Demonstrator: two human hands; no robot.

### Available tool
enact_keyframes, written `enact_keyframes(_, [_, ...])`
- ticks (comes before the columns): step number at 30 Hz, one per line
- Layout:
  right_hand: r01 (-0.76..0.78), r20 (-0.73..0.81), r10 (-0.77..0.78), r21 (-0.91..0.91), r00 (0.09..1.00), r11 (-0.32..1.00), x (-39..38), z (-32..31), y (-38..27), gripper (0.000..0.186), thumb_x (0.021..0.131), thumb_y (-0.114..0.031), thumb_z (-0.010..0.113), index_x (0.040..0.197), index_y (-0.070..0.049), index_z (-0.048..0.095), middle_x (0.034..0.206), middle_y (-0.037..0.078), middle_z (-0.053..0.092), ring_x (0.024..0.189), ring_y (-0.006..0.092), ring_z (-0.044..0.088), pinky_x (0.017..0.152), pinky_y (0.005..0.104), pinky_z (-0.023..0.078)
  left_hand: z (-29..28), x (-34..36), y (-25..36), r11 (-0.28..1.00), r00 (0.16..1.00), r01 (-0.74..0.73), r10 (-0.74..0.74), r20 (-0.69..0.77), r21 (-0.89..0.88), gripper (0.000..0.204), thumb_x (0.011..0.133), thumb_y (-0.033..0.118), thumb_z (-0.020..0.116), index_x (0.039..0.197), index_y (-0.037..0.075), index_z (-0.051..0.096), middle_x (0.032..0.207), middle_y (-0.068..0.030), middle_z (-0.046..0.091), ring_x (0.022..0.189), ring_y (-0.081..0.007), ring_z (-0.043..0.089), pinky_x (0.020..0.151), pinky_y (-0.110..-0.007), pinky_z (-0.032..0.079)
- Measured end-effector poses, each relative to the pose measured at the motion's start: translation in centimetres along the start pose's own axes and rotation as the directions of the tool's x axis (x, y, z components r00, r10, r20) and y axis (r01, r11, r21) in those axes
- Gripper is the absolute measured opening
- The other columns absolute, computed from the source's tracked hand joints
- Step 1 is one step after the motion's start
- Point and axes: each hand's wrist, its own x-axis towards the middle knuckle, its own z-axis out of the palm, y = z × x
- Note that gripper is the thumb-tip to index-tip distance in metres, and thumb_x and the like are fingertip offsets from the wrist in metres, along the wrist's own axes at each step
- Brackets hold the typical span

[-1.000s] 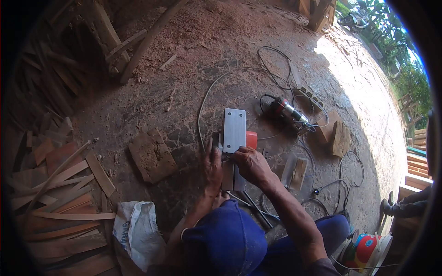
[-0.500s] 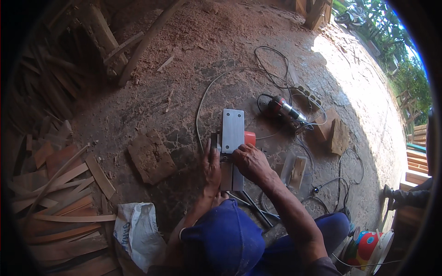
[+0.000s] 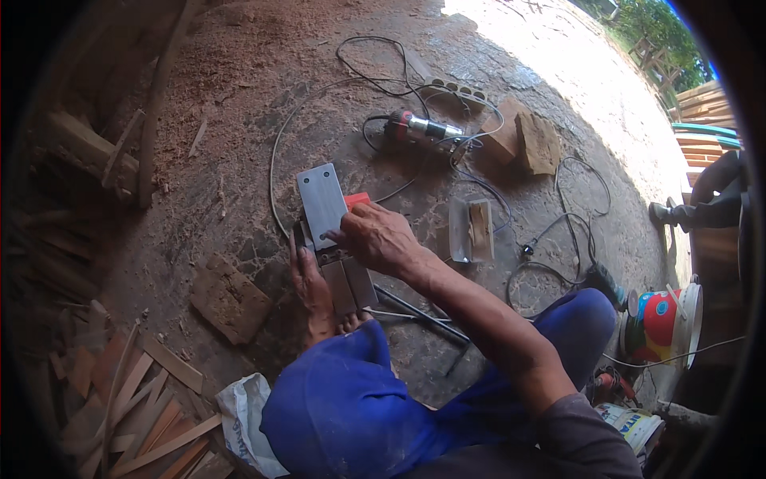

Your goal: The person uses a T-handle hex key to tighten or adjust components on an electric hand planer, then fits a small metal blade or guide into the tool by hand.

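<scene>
An upturned electric planer point(image 3: 321, 199) lies in front of my left knee, its flat metal sole facing up and an orange-red part showing at its right side. My left hand point(image 3: 311, 295) rests along the planer's left side, fingers stretched out and pointing away from me. My right hand point(image 3: 377, 235) bends over the planer from the right, at the gap between the two sole plates. Its fingers are curled together there; what they pinch, if anything, is hidden. A bare foot point(image 3: 353, 322) shows just behind the planer.
A corded power tool point(image 3: 423, 128) and a multi-socket power strip point(image 3: 455, 93) lie beyond. Wooden blocks point(image 3: 230, 299) sit left and right. A clear tray point(image 3: 460, 231) holds a wood piece. Cables loop across the floor. Wood strips point(image 3: 144, 399), a white sack point(image 3: 242, 419) and a colourful bucket point(image 3: 658, 323) surround me.
My view has swung right, so the planer and hands sit further left and look tilted. My right hand stays curled at the planer's gap, my left hand along its side.
</scene>
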Motion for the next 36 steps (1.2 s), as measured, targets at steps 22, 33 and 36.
enact_keyframes(22, [-0.371, 0.535, 0.313, 0.0, 0.784, 0.929, -21.9, 2.8, 4.6, 0.037, 0.085, -0.008, 0.059, 0.119, 0.0, 0.047, 0.096, 0.025, 0.067, 0.086, 0.0432, 0.068, 0.076, 0.0535, 0.054, -0.7, 0.1, -1.4, 0.996, 0.999, -0.034, 0.036, -0.031, 0.079, 0.051, 0.109, 0.025, 0.039, 0.153, -0.002, 0.035, 0.156, -0.0188, 0.037, 0.141, -0.0267, 0.04, 0.116, -0.037, 0.031])
enact_keyframes(33, [-0.484, 0.697, 0.271, 0.676, 0.664, -0.556, -15.8, -2.5, 5.5, 0.042, 0.093, -0.015, 0.059, 0.132, -0.001, 0.052, 0.114, 0.022, 0.068, 0.098, 0.0284, 0.071, 0.084, 0.0397, 0.059, -0.4, 0.5, -1.1, 0.985, 0.997, -0.027, 0.039, -0.066, 0.168, 0.055, 0.109, 0.031, 0.041, 0.154, 0.0, 0.034, 0.155, -0.0165, 0.039, 0.141, -0.0239, 0.04, 0.117, -0.035, 0.03])
enact_keyframes(36, [-0.334, 0.573, 0.343, 0.765, 0.744, -0.551, -15.3, -2.6, 4.5, 0.047, 0.093, -0.022, 0.065, 0.132, -0.001, 0.052, 0.123, 0.025, 0.065, 0.107, 0.0327, 0.069, 0.09, 0.0431, 0.058, -0.4, 0.3, -0.8, 0.955, 0.994, -0.074, 0.092, -0.052, 0.286, 0.054, 0.108, 0.029, 0.041, 0.153, -0.001, 0.036, 0.154, -0.0205, 0.04, 0.142, -0.0288, 0.04, 0.117, -0.038, 0.03])
